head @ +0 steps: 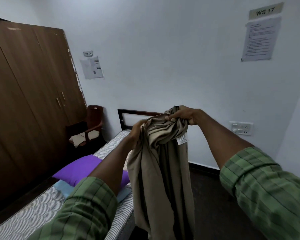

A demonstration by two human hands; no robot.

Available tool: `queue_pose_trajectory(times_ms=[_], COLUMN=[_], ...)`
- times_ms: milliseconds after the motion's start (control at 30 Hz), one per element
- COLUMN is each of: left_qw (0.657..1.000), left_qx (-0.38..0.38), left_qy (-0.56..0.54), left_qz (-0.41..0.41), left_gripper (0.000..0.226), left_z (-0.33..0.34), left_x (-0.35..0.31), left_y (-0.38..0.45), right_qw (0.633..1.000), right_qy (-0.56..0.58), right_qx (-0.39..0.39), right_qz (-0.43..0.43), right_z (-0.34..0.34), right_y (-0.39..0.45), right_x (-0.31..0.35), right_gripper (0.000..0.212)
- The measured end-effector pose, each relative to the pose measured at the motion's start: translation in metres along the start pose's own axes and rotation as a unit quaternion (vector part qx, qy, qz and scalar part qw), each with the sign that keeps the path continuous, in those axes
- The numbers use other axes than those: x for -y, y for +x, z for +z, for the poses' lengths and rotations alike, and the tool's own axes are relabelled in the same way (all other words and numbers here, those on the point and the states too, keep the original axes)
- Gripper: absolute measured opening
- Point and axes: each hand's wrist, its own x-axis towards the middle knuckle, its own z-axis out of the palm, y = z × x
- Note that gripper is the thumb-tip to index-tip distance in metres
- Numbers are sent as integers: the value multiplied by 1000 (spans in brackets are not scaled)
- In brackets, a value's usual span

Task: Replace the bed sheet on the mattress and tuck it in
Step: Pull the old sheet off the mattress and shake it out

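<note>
I hold a bunched beige bed sheet (pixel 160 170) up in front of me, above the right side of the bed; its lower part hangs down in long folds. My right hand (pixel 184 115) grips the gathered top of the sheet. My left hand (pixel 137 130) clutches the sheet's left edge, its fingers partly hidden in the cloth. A white care label (pixel 182 139) dangles from the sheet. The bare grey patterned mattress (pixel 33 212) lies below at the left, uncovered.
A purple pillow (pixel 80 168) lies on a light blue one (pixel 64 188) on the mattress. A dark metal headboard (pixel 137 113) stands at the far end. A brown wardrobe (pixel 28 94) fills the left. A chair (pixel 92 125) with folded cloth stands in the corner. Dark floor (pixel 210 193) lies to the right.
</note>
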Motion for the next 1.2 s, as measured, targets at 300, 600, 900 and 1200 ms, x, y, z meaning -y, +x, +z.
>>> queue_pose_trajectory(times_ms=[300,600,900,1200], left_qw=[974,902,805,966], left_qx=[-41,-126,-248,-142], left_qy=[224,383,488,162], left_qz=[13,157,227,144], left_gripper=[31,85,23,27], left_z=[-22,19,11,-22], left_x=[14,9,9,11], left_y=[11,6,19,23], right_qw=[996,993,996,982], right_qy=[52,84,90,170], right_qx=[-69,-83,0,-68], right_qz=[2,27,12,-46], right_z=[22,58,58,55], right_y=[2,15,11,16], right_x=[3,10,9,5], right_gripper=[53,51,65,52])
